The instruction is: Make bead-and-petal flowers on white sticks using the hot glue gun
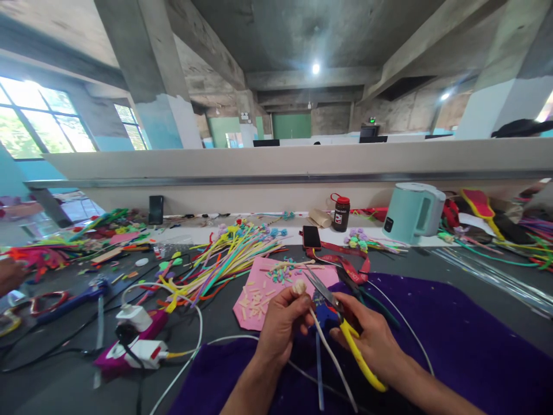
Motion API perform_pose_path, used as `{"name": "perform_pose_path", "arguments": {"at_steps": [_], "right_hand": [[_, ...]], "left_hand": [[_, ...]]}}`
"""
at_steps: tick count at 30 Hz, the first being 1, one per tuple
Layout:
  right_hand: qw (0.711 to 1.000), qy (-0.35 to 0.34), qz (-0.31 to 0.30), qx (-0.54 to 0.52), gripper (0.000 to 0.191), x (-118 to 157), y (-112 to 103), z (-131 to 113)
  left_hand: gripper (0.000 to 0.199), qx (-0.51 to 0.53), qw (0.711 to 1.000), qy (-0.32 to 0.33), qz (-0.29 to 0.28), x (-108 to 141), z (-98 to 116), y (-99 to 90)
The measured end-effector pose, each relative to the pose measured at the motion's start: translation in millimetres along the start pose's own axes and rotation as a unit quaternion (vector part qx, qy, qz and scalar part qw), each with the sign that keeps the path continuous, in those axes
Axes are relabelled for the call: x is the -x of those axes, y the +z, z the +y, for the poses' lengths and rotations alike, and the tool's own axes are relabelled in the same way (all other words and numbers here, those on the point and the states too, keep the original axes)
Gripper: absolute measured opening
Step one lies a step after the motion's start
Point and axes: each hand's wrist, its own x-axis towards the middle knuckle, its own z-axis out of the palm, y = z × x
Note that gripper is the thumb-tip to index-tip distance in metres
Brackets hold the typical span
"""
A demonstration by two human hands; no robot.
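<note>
Between the thumb and fingers of my left hand [283, 323] is a cream pipe cleaner [332, 357] with a small fuzzy ball at its top; its long tail hangs down toward me. My right hand [367, 331] grips yellow-handled scissors [356, 351], their blades pointing up and left, close beside the fuzzy ball. I cannot tell if the blades touch it. Behind my hands lies a pink sheet [246, 276] bearing several short cream cut pieces [254, 302] and small teal pieces [283, 274]. A dark purple cloth [415, 311] spreads under my forearms.
A heap of coloured pipe cleaners [233, 259] lies left of centre. Nearer are a purple power strip [110, 357] with white chargers and a looping white cable [201, 323]. A phone [311, 237], brown bottle [341, 214] and mint kettle [412, 213] stand behind. Another person's hand [11, 275] shows far left.
</note>
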Motion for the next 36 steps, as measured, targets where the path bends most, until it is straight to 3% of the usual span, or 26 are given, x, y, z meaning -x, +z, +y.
{"name": "perform_pose_path", "arguments": {"at_steps": [7, 24, 27, 30, 36], "right_hand": [[0.991, -0.088, 0.024, 0.098, 0.05, 3, 3, 7], [0.986, -0.113, 0.03, 0.116, 0.058, 4, 6, 16], [0.993, -0.088, 0.032, 0.074, 0.052, 2, 5, 15], [1.0, -0.019, 0.023, -0.01, 0.048, -1, 2, 10], [0.984, 0.071, -0.022, -0.159, 0.047, -4, -1, 3]], "left_hand": [[0.019, -0.059, 0.996, 0.061, 0.016, 2, -1, 3.1], [0.02, -0.087, 0.991, 0.092, 0.045, 2, -4, 1.7], [0.021, -0.094, 0.991, 0.087, 0.038, 2, -2, 2.7], [0.02, -0.113, 0.989, 0.087, 0.028, 3, 0, 3.0], [0.02, -0.12, 0.988, 0.093, 0.026, 5, 2, 2.7]]}}
